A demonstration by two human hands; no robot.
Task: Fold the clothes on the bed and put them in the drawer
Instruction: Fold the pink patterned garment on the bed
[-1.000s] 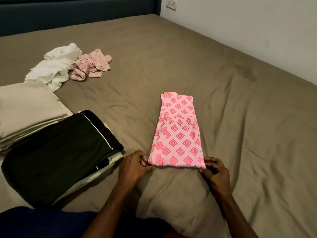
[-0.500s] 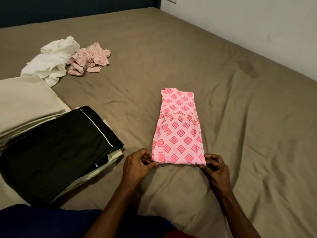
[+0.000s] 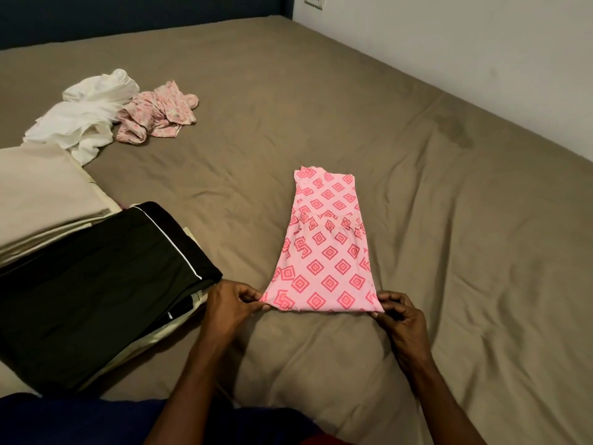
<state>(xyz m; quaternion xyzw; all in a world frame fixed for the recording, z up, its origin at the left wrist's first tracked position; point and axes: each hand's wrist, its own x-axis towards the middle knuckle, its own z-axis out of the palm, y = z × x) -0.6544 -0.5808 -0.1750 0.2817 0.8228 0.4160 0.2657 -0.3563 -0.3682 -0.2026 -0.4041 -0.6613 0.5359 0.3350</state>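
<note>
Brown bed (image 3: 321, 91) fills the view, and a pink garment (image 3: 324, 248) lies flat at its near middle, part-folded lengthwise. Left hand (image 3: 231, 303) and right hand (image 3: 401, 316) each pinch a near corner of it, so the fold is under way; next, likely, those corners go over to its far end.

Honestly nothing readable here, no words, brands, numbers or signs on anything. The only thing that even hints at a label is a tiny white tag (image 3: 170, 315) on the folded black garment (image 3: 96, 284), and it's way too small to make out.
</note>
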